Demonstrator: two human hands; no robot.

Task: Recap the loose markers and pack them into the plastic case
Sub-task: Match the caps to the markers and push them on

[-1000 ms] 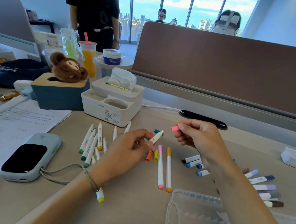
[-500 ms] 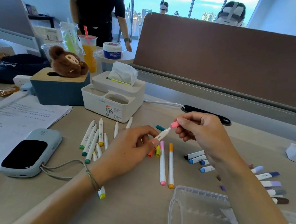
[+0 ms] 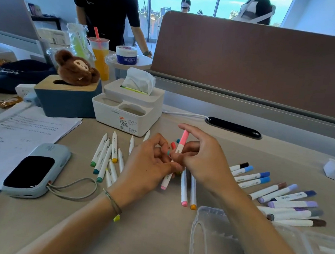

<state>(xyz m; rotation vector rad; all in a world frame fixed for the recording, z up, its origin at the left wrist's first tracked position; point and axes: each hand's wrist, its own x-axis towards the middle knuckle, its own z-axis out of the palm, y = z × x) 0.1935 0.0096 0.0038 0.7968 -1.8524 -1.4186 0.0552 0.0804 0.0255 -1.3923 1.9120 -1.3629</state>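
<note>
Head view: right hand (image 3: 204,159) pinches pink marker (image 3: 182,142) upright; left hand (image 3: 148,165) at 9 o'clock, fingers curled, contents unclear.

The pink cap is on now: the right hand (image 3: 202,161) holds the pink marker (image 3: 181,144) upright, and the left hand (image 3: 148,165) has closed in against it.

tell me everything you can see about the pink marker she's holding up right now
The pink marker is a slim white plastic barrel with a pink cap on its upper end, and dark print on the barrel. It stands nearly upright, tilted slightly right, above the desk among the loose markers. The right hand pinches its lower barrel; the left hand sits close beside it. Its bottom end is hidden by fingers.
</note>
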